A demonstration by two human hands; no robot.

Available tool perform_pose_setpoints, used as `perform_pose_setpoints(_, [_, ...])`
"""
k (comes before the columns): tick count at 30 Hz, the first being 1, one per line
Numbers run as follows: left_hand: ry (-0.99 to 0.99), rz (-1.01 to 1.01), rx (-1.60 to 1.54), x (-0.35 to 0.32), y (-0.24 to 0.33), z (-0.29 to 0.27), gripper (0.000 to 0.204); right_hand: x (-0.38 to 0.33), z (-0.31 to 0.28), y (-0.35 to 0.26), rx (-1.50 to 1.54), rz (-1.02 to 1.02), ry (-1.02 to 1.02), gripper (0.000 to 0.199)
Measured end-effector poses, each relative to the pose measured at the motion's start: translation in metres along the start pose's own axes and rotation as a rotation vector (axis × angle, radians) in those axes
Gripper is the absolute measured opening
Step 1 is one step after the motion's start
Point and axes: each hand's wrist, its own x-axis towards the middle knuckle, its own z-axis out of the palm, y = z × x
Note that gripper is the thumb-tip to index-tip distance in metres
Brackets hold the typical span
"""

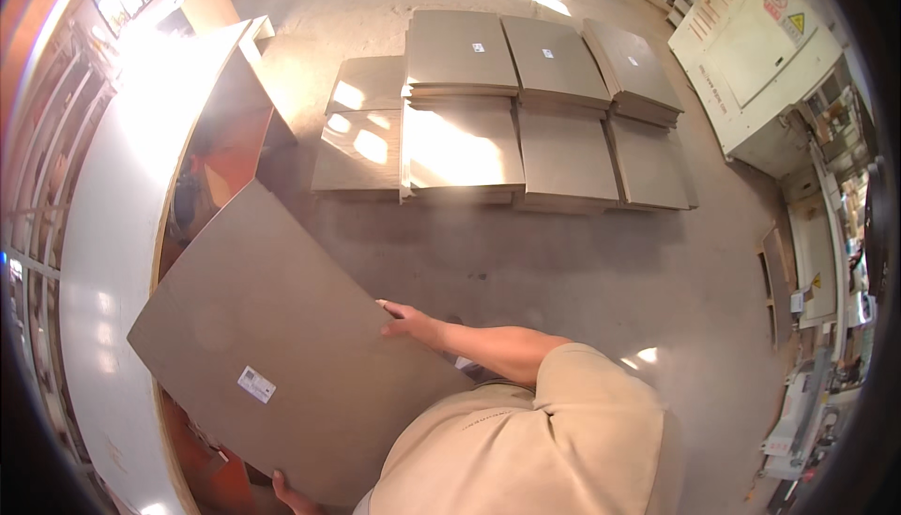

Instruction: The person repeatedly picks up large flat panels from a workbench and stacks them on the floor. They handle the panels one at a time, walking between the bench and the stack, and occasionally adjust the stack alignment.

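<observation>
- We hold the brown panel (282, 299) at a slant beside the white desk (108, 233); we cannot tell whether they touch;
- our right hand (413, 325) grips its right edge; our left hand (294, 498), partly hidden, clasps its lower edge;
- in the desk's open side, we see orange surfaces (249, 147) and dim, unclear items (185, 198);
- beyond, panel stacks (460, 57) lie on the floor (563, 299).

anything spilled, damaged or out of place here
Nothing clearly stands out. The brown panel is tilted, but the left hand and right hand hold it. The panel stacks look roughly aligned; their bright patches appear to be sunlight, not spills.
</observation>
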Motion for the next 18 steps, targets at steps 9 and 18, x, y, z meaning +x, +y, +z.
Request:
perform_pose_setpoints(9, [-0.183, 0.115, 0.184, 0.097, -0.014, 0.156, 0.064, -0.096, -0.145, -0.095, 0.21, -0.23, 0.213, 0.084])
perform_pose_setpoints(18, [-0.382, -0.022, 0.188, 0.218, -0.102, 0.353, 0.065, -0.156, -0.32, -0.173, 0.144, -0.28, 0.538, 0.08])
